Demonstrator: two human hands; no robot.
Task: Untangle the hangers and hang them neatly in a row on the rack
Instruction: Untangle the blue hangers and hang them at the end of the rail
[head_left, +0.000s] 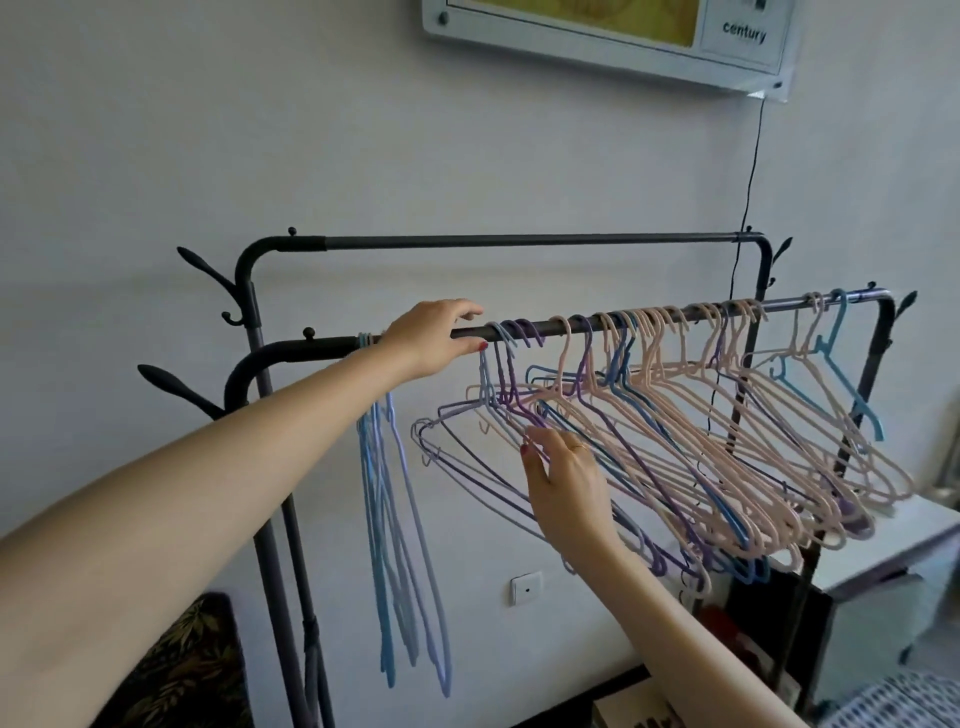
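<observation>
A black clothes rack has a near rail (561, 326) and a higher far rail (519, 240). Several pink, purple and blue hangers (675, 415) hang crowded and overlapping along the near rail. A few blue hangers (395, 519) hang edge-on in a neat bunch at the rail's left end. My left hand (436, 335) rests on the near rail, thumb under it, just left of the purple hooks. My right hand (563, 483) is lower, fingertips pinching the shoulder of a purple hanger (498, 410) in the tangle.
Coat pegs (171, 382) stick out from the rack's left post. A framed panel (613, 36) hangs on the wall above, its black cable (748, 171) running down behind the rack. A white unit (883, 551) stands at right, a patterned cushion (182, 670) at lower left.
</observation>
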